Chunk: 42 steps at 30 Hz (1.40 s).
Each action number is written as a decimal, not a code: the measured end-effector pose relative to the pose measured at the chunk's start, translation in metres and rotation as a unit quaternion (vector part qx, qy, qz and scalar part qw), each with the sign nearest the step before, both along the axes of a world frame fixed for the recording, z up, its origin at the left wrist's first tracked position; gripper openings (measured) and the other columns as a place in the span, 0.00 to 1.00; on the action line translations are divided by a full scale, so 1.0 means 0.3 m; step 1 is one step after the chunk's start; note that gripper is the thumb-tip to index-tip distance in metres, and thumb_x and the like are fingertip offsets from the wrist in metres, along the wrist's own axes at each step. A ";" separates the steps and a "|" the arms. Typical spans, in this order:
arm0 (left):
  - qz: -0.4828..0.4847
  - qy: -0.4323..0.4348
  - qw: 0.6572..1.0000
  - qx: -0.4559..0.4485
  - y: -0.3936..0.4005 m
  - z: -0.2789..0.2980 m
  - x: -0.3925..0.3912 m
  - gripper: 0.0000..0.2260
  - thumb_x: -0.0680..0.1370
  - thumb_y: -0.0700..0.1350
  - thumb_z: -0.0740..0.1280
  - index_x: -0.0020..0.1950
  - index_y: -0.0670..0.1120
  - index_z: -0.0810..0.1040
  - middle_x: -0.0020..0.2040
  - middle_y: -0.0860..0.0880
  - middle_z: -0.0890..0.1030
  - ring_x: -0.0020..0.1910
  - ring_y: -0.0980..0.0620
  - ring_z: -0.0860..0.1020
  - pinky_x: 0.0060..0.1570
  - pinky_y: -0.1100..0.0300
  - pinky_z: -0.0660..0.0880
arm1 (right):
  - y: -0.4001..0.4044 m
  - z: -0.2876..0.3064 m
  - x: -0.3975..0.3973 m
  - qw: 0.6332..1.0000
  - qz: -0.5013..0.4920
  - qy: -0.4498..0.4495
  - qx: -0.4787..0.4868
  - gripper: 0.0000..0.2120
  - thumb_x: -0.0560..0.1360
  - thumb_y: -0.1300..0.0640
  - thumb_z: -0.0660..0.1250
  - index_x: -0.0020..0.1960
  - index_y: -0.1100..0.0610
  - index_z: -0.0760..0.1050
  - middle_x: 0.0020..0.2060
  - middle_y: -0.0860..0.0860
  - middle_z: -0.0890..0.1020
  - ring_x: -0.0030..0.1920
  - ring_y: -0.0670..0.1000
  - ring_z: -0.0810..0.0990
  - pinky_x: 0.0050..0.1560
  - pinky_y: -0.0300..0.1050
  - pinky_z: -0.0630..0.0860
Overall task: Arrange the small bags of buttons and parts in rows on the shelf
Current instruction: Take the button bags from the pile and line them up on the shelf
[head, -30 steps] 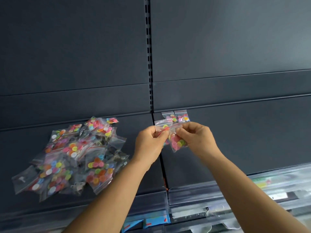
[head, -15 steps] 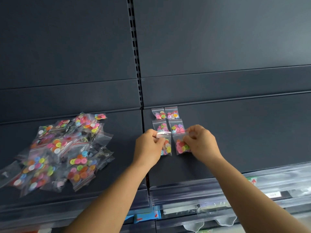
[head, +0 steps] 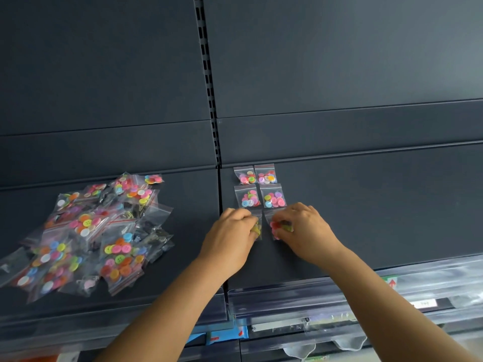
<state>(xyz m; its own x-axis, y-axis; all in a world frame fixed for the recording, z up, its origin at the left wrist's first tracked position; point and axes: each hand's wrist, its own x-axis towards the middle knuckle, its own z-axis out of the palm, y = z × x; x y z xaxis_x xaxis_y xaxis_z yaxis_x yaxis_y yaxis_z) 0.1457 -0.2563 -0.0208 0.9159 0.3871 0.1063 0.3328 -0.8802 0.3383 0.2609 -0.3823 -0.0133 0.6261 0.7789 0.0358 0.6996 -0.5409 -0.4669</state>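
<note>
Shelf (head: 366, 218), dark grey metal, seen from above and in front, with a slotted upright (head: 209, 82) dividing its back panel. Stock on the left section: loose pile of small clear zip bags (head: 96, 231), overlapping and lying at mixed angles, most filled with coloured buttons, a few holding darker parts that cannot be made out. Stock on the right section, just right of the seam: four button bags laid flat in two rows of two, namely back-left bag (head: 245, 175), back-right bag (head: 266, 174), second-row left bag (head: 247, 197) and second-row right bag (head: 273, 196), each upright with its zip edge toward the back and set just beside its neighbours. Third row, directly in front of these: left front bag (head: 257, 226), largely covered by the left hand (head: 231, 236), whose fingers curl down over it and grip it against the shelf; right front bag (head: 275, 227), showing pink and red buttons, pinched at its near side by the curled fingertips of the right hand (head: 304, 229). Both bags lie on the shelf surface, slightly apart from each other. Front edge: clear plastic price strip (head: 339, 291) running along the lip, with a small red and green label (head: 390, 282) behind it at right.
</note>
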 end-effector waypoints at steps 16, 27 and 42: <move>0.029 0.021 0.999 0.015 -0.022 -0.002 0.030 0.17 0.81 0.48 0.59 0.69 0.46 0.71 0.66 0.52 0.73 0.64 0.51 0.67 0.60 0.56 0.70 | 0.017 0.004 -0.002 1.000 -0.012 -0.010 -0.010 0.11 0.77 0.52 0.64 0.56 0.53 0.79 0.57 0.52 0.75 0.58 0.54 0.70 0.51 0.42 0.69; 0.049 0.040 0.997 0.038 -0.054 0.021 0.017 0.20 0.81 0.47 0.60 0.73 0.45 0.65 0.69 0.50 0.70 0.66 0.49 0.67 0.64 0.57 0.67 | 0.016 0.012 -0.005 0.997 0.012 -0.052 -0.049 0.14 0.79 0.50 0.60 0.60 0.54 0.76 0.60 0.51 0.74 0.60 0.54 0.70 0.56 0.44 0.70; 0.145 0.031 0.984 0.102 0.113 0.148 -0.305 0.24 0.81 0.53 0.57 0.75 0.46 0.60 0.73 0.49 0.65 0.72 0.50 0.62 0.69 0.57 0.59 | 0.260 0.103 -0.253 0.983 0.160 -0.089 -0.006 0.26 0.79 0.45 0.57 0.74 0.53 0.61 0.71 0.48 0.66 0.71 0.51 0.62 0.71 0.44 0.58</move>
<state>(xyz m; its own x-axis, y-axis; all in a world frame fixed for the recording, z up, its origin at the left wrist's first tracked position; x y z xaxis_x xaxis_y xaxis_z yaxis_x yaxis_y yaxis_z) 0.0543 -0.2224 0.0236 0.7767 0.6101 0.1567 0.5949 -0.7923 0.1357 0.1852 -0.3044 0.0176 0.3334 0.9360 0.1125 0.9049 -0.2842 -0.3169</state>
